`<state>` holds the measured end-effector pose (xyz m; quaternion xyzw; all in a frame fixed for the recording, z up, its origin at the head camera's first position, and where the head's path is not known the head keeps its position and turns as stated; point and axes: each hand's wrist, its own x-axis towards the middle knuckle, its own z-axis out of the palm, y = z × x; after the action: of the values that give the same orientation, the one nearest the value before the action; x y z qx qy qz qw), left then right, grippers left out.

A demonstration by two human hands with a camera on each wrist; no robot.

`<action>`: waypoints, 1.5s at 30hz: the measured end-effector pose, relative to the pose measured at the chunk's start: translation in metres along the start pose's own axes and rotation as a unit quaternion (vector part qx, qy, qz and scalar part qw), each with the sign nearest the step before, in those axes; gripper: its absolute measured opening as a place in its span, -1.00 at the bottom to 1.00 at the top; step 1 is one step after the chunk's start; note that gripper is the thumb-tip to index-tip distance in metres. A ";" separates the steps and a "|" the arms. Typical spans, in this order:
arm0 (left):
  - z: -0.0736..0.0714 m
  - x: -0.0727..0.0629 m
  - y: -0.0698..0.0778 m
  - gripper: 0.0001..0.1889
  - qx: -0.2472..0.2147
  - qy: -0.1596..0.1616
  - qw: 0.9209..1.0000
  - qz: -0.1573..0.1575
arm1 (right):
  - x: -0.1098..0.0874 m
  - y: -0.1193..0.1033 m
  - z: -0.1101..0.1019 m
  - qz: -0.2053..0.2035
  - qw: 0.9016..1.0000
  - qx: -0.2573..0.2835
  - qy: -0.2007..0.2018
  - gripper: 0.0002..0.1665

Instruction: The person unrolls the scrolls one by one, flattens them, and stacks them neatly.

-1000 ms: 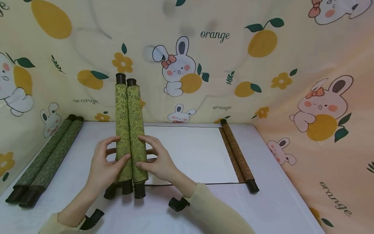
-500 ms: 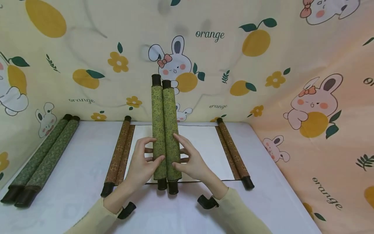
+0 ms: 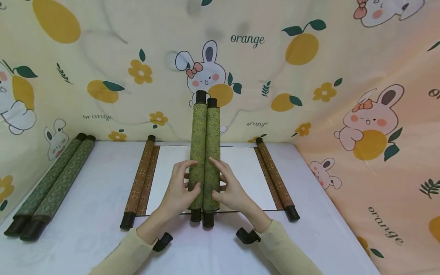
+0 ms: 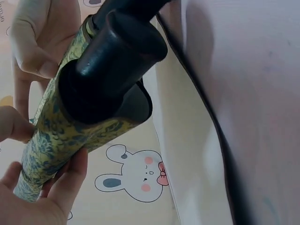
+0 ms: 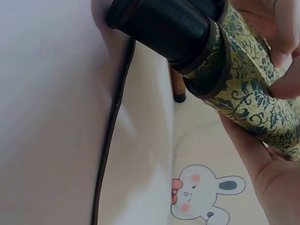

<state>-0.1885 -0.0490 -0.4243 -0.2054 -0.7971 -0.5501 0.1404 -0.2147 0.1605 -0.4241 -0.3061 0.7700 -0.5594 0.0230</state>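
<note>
Yellow-green scroll [image 3: 198, 149] is up in the air in front of the person, over the white sheet [image 3: 168, 164] of an unrolled scroll, roughly mid-sheet in the head view. It's 2 rolls side by side, touching along their length, long axis running up the view, slight lean right at the top; left roll sits a bit higher than the right. Black knobs at all 4 ends. Left hand [image 3: 179, 191] has its grip closed around the left roll, thumb on the near face; right hand [image 3: 231, 191] grips the right roll the same way, so the scroll is held from 2 sides. Left wrist view: cloth at a lower end stands off its knob, leaving a gap. Right wrist view: dark floral pattern on the cloth, dark band at the rim. Sheet lies on the white bench [image 3: 206, 256], thin dark edging along its near and far sides, brown left roller [image 3: 139, 177] and brown right roller [image 3: 276, 172] at its ends, black knobs on each. Dark green scroll [image 3: 63, 187], also 2 rolls, rests at the bench's left side, well apart from the hands. Behind: printed cloth [image 3: 258, 68], rabbits and oranges.
</note>
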 end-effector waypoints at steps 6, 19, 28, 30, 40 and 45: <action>-0.001 -0.004 0.000 -0.33 0.019 -0.011 1.000 -0.019 | -0.002 -0.002 0.000 0.027 1.000 0.000 -0.013 0.28; -0.007 0.001 -0.005 -0.31 0.002 -0.026 0.999 -0.038 | -0.001 -0.008 -0.007 0.042 0.998 -0.017 0.034 0.21; -0.006 0.000 -0.003 -0.37 0.011 -0.035 0.998 -0.054 | -0.001 -0.005 -0.007 0.054 0.998 -0.009 0.034 -0.01; -0.005 0.001 -0.003 -0.38 0.022 -0.035 0.997 -0.059 | -0.001 -0.003 -0.006 0.055 0.998 -0.008 0.034 -0.11; -0.012 0.003 -0.008 -0.39 -0.010 -0.027 0.998 -0.048 | -0.001 0.003 -0.008 0.073 0.996 0.000 0.052 -0.13; -0.014 0.005 -0.009 -0.33 -0.053 -0.040 0.997 -0.042 | 0.000 0.000 -0.012 0.065 0.996 0.004 0.054 -0.12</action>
<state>-0.1972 -0.0636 -0.4246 -0.2011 -0.7796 -0.5885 0.0741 -0.2196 0.1709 -0.4192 -0.2249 0.7860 -0.5756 0.0186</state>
